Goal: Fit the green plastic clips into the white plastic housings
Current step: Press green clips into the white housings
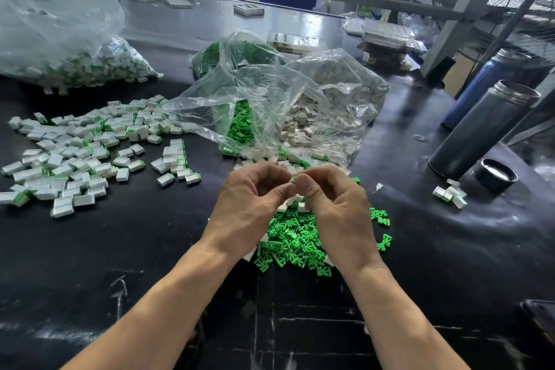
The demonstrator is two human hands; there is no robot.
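Bare forearms [168,303], no sleeves

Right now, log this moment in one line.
both hands pinching one housing-and-clip | left hand | right hand | loose clips below

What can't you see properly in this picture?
- The piece pinched between the left hand and right hand: fingers cover it in the head view; only a green tip shows.
- The green clips pile: partly hidden under both hands.
- Contents of the big bag: blurred by crinkled plastic.
- The blue flask: partly hidden behind the grey flask.
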